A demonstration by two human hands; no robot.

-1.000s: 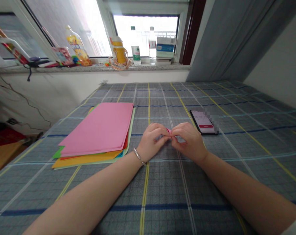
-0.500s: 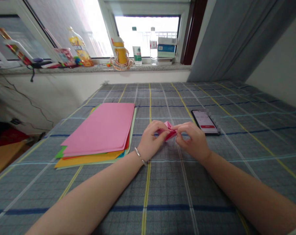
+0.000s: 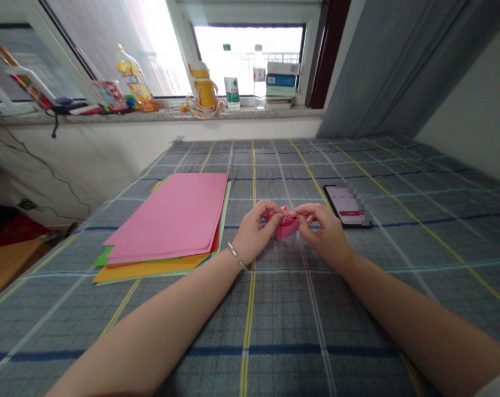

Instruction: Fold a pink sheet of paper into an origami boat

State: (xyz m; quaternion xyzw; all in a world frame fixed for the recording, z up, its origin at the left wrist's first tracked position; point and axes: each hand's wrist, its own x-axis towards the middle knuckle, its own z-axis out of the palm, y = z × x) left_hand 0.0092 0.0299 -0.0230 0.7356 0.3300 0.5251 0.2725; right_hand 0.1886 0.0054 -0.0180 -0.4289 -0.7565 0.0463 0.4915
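A small piece of folded pink paper point(image 3: 286, 227) is held between my two hands, just above the plaid cloth. My left hand point(image 3: 257, 227) pinches its left side with thumb and index finger; a silver bangle circles that wrist. At the paper's right side, my right hand point(image 3: 324, 227) is closed in a pinch on the upper edge. My fingertips cover parts of the paper, so its full shape is hidden. A pointed fold shows at the top and a broad pink face below.
To the left lies a stack of coloured paper point(image 3: 171, 218), pink on top. A phone point(image 3: 349, 207) rests to the right on the plaid cloth point(image 3: 283, 309). Bottles, a yellow cup point(image 3: 204, 91) and boxes point(image 3: 281, 82) line the windowsill behind.
My right thumb and fingers have closed onto the paper's right edge. The folded paper has turned so that more of its front face shows. The stack and phone have stayed put.
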